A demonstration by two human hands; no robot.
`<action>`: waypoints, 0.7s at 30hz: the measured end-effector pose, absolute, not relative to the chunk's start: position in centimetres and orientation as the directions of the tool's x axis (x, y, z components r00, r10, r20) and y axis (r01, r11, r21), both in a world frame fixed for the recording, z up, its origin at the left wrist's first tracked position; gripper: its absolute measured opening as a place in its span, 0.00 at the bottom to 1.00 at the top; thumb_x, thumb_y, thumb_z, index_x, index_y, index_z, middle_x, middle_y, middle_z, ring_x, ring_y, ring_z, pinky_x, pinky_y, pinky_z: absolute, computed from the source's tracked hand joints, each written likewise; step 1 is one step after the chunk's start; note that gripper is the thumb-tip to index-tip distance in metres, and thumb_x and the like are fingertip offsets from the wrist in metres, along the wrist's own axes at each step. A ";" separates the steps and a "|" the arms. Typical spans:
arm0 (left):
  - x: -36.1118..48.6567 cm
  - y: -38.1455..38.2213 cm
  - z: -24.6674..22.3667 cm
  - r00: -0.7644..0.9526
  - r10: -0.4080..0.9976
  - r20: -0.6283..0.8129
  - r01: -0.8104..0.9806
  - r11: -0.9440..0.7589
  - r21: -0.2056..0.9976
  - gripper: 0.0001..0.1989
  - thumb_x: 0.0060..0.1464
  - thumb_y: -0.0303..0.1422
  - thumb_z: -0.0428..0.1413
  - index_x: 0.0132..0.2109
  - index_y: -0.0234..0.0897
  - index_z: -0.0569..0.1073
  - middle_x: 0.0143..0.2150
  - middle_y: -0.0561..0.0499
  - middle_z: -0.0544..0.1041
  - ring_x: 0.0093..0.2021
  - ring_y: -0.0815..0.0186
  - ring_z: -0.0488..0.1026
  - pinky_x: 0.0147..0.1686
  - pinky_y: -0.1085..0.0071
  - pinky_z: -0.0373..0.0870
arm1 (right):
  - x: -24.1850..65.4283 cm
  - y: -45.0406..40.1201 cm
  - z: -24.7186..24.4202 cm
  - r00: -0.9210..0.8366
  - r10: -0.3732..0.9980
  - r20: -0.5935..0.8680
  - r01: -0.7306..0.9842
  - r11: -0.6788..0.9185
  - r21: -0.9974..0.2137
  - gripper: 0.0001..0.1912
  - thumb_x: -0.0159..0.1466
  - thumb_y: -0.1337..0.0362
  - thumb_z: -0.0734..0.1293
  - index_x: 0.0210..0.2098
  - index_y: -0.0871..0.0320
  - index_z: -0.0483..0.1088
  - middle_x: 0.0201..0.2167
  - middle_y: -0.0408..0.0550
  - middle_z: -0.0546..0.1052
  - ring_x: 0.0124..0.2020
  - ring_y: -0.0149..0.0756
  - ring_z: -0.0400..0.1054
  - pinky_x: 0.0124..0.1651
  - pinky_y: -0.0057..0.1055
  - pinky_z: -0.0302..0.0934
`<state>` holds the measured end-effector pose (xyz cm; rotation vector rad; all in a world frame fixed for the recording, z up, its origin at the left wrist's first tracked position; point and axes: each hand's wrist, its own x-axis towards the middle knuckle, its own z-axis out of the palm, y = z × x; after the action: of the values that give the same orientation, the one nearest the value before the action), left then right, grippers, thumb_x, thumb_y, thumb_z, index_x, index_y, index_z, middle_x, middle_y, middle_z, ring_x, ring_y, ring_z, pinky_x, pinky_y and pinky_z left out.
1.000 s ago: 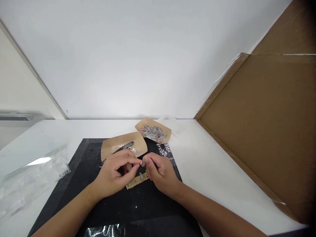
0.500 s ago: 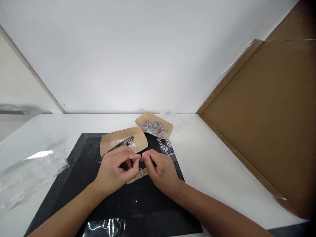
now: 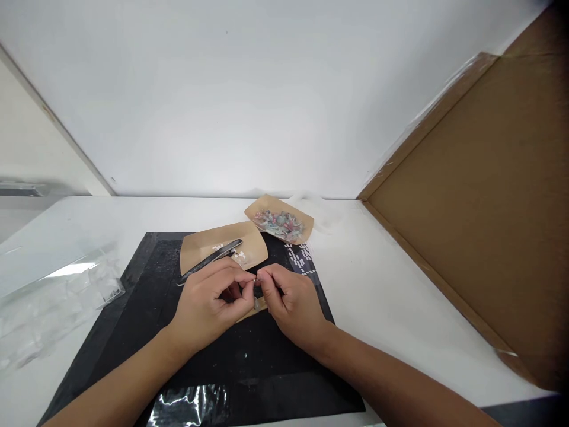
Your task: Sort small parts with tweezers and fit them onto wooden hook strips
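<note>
Over the black mat [image 3: 208,356], my left hand [image 3: 213,299] and my right hand [image 3: 291,302] meet fingertip to fingertip. Both are closed in a pinch around a tiny piece [image 3: 255,280], too small and too covered to name. Below the fingers, a yellowish-brown strip [image 3: 251,314] lies on the mat, with a small clear item on it; my hands cover part of the strip. Just behind my left hand, dark tweezers [image 3: 216,258] rest across a brown paper tray [image 3: 195,246] that also holds small white bits [image 3: 240,256].
Farther back, another paper tray [image 3: 306,231] holds many small coloured pieces [image 3: 280,222]. At the left lies a clear plastic compartment box [image 3: 57,314]. A large cardboard panel [image 3: 466,196] stands on the right, and a white wall [image 3: 231,107] rises behind the table.
The view has shifted slightly. My hands stay pinched together at the same spot, and the fingertips now cover a bit more of the strip. The trays and tweezers have not moved.
</note>
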<state>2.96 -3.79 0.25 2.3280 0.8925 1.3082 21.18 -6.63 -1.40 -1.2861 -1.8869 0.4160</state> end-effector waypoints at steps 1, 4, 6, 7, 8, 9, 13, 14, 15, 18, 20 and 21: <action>3.0 -3.8 0.2 0.384 0.659 0.647 0.367 -0.751 0.548 0.05 0.55 0.23 0.60 0.37 0.36 0.79 0.32 0.51 0.76 0.26 0.73 0.71 0.23 0.78 0.71 | 21.2 -6.6 -1.4 -0.164 0.891 0.423 0.625 0.426 -0.654 0.15 0.75 0.60 0.58 0.36 0.56 0.71 0.29 0.43 0.77 0.28 0.30 0.69 0.33 0.28 0.56; 3.1 -3.9 0.2 0.375 0.663 0.648 0.384 -0.747 0.542 0.05 0.55 0.23 0.59 0.37 0.36 0.78 0.31 0.51 0.75 0.26 0.73 0.70 0.23 0.79 0.70 | 21.2 -6.6 -1.4 -0.160 0.898 0.409 0.615 0.415 -0.670 0.16 0.75 0.60 0.58 0.35 0.56 0.71 0.29 0.44 0.77 0.28 0.30 0.69 0.33 0.28 0.56; 3.2 -4.0 0.1 0.367 0.662 0.654 0.398 -0.747 0.533 0.05 0.55 0.23 0.59 0.37 0.36 0.78 0.31 0.52 0.75 0.27 0.73 0.70 0.22 0.79 0.70 | 21.1 -6.6 -1.4 -0.163 0.901 0.403 0.609 0.413 -0.677 0.16 0.75 0.59 0.57 0.36 0.56 0.71 0.29 0.44 0.77 0.28 0.31 0.69 0.33 0.28 0.57; 3.2 -4.0 0.1 0.361 0.661 0.657 0.407 -0.746 0.527 0.05 0.55 0.23 0.59 0.37 0.37 0.78 0.31 0.52 0.75 0.27 0.72 0.71 0.22 0.79 0.70 | 21.1 -6.6 -1.3 -0.164 0.901 0.401 0.607 0.413 -0.679 0.16 0.75 0.59 0.57 0.35 0.56 0.71 0.29 0.44 0.77 0.27 0.31 0.69 0.32 0.28 0.56; 3.3 -4.1 0.1 0.355 0.662 0.660 0.419 -0.744 0.520 0.05 0.54 0.23 0.59 0.36 0.37 0.77 0.30 0.52 0.76 0.27 0.72 0.71 0.22 0.79 0.70 | 21.1 -6.6 -1.3 -0.164 0.902 0.399 0.605 0.412 -0.681 0.16 0.75 0.59 0.57 0.35 0.56 0.71 0.28 0.44 0.76 0.27 0.31 0.69 0.32 0.28 0.56; 3.3 -4.2 0.0 0.347 0.664 0.662 0.432 -0.740 0.516 0.05 0.54 0.23 0.59 0.36 0.37 0.77 0.30 0.52 0.76 0.27 0.72 0.70 0.22 0.79 0.70 | 21.0 -6.7 -1.2 -0.163 0.904 0.396 0.602 0.409 -0.686 0.16 0.75 0.59 0.57 0.35 0.56 0.71 0.28 0.44 0.76 0.26 0.31 0.68 0.32 0.28 0.56; 3.5 -4.4 0.0 0.324 0.686 0.652 0.469 -0.715 0.519 0.04 0.54 0.24 0.59 0.34 0.37 0.77 0.30 0.52 0.76 0.25 0.72 0.70 0.22 0.78 0.69 | 21.0 -6.7 -1.2 -0.162 0.915 0.371 0.577 0.393 -0.717 0.17 0.75 0.58 0.57 0.34 0.56 0.70 0.27 0.43 0.76 0.26 0.30 0.68 0.31 0.28 0.56; 3.5 -4.4 0.0 0.322 0.687 0.652 0.471 -0.713 0.519 0.04 0.53 0.24 0.59 0.34 0.37 0.77 0.30 0.52 0.76 0.25 0.72 0.70 0.21 0.78 0.69 | 21.0 -6.7 -1.2 -0.164 0.917 0.365 0.571 0.390 -0.723 0.16 0.75 0.58 0.58 0.34 0.56 0.70 0.27 0.43 0.76 0.26 0.30 0.68 0.31 0.28 0.56; 3.5 -4.4 0.1 0.321 0.687 0.651 0.471 -0.713 0.520 0.04 0.53 0.24 0.59 0.33 0.36 0.76 0.30 0.52 0.76 0.25 0.72 0.70 0.21 0.78 0.69 | 21.0 -6.7 -1.2 -0.165 0.918 0.360 0.567 0.387 -0.727 0.16 0.75 0.58 0.58 0.34 0.56 0.70 0.27 0.43 0.76 0.26 0.30 0.68 0.31 0.28 0.56; 3.5 -4.3 0.1 0.327 0.688 0.648 0.464 -0.714 0.524 0.04 0.54 0.24 0.59 0.33 0.36 0.77 0.30 0.52 0.76 0.26 0.72 0.70 0.21 0.79 0.69 | 21.0 -6.6 -1.2 -0.161 0.925 0.346 0.561 0.374 -0.739 0.17 0.75 0.58 0.58 0.33 0.55 0.70 0.26 0.43 0.75 0.25 0.31 0.68 0.30 0.28 0.56; 3.4 -4.2 0.2 0.335 0.689 0.642 0.453 -0.716 0.532 0.04 0.55 0.24 0.58 0.35 0.36 0.77 0.30 0.52 0.76 0.26 0.72 0.71 0.20 0.80 0.69 | 21.0 -6.6 -1.2 -0.152 0.931 0.332 0.550 0.358 -0.754 0.17 0.75 0.57 0.58 0.32 0.55 0.70 0.25 0.43 0.75 0.25 0.31 0.68 0.29 0.27 0.56; 3.4 -4.2 0.2 0.340 0.690 0.640 0.443 -0.717 0.538 0.04 0.55 0.24 0.59 0.36 0.36 0.78 0.31 0.51 0.77 0.27 0.72 0.71 0.20 0.80 0.69 | 21.0 -6.6 -1.1 -0.149 0.934 0.324 0.543 0.351 -0.763 0.17 0.75 0.57 0.58 0.32 0.55 0.70 0.25 0.42 0.75 0.25 0.31 0.68 0.29 0.27 0.56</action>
<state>3.39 -4.21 0.17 2.3379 1.0160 1.3185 20.99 -6.60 -1.14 -1.3016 -1.8141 0.6178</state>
